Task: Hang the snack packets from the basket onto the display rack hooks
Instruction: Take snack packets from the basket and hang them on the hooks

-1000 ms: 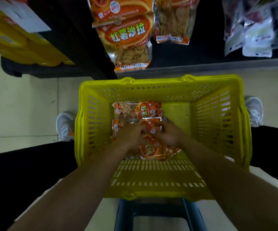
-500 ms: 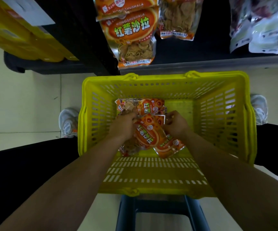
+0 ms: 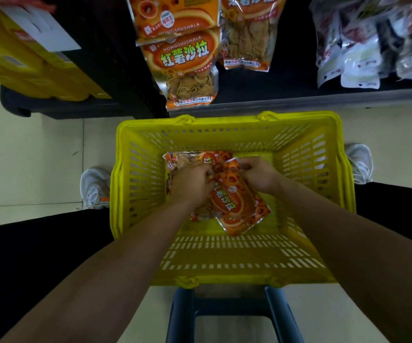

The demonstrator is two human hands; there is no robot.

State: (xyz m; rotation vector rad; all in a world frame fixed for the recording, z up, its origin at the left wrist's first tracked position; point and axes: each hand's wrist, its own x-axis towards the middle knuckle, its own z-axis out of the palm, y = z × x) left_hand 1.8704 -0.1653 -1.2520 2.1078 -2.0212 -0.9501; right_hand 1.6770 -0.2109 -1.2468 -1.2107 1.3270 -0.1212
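Note:
A yellow plastic basket (image 3: 135, 169) stands on a dark stool below me. Inside it lie orange snack packets. My left hand (image 3: 192, 182) and my right hand (image 3: 259, 177) both grip the top end of one orange packet (image 3: 232, 196), tilted up off the pile. Another orange packet (image 3: 244, 219) lies under it, and one more (image 3: 187, 157) lies at the far side, partly hidden by my left hand. On the display rack above hang matching orange packets (image 3: 187, 60), with another column (image 3: 247, 33) to their right.
Pale and dark packets (image 3: 363, 43) hang at the upper right. Yellow boxes (image 3: 26, 63) sit on a low dark shelf at the upper left. My white shoes (image 3: 93, 189) stand either side of the basket on the tiled floor. The blue stool frame (image 3: 227, 310) shows below.
Both hands have gathered one orange packet from the pile and raised its top end, moving slightly toward the basket's far side. The view has shifted down a little.

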